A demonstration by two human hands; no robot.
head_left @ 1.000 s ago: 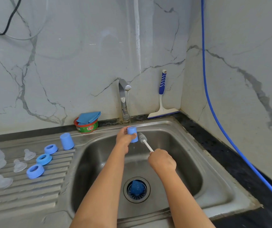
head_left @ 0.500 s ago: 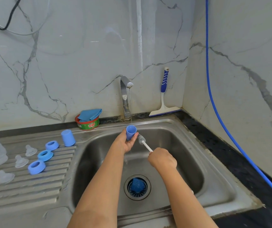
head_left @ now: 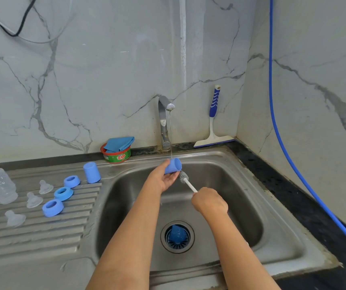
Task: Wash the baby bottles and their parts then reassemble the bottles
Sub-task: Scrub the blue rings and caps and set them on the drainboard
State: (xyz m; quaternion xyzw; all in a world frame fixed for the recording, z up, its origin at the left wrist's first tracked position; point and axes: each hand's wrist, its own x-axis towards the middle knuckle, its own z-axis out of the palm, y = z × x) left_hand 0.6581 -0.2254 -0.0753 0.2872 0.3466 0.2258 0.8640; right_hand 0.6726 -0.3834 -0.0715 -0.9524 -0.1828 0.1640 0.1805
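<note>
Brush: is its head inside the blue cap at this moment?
No, the brush lies outside, its head just below the open mouth of the blue cap, which the left hand holds under the running tap.

Just two bare arms, nothing else of the person

All you can see is the left forearm (head_left: pixel 130 237) and the right forearm (head_left: pixel 245 254), bare from the bottom edge right up to bare wrists. The left hand (head_left: pixel 161 182) and right hand (head_left: pixel 208 203) are bare too. Can't make out the nails from here.
</note>
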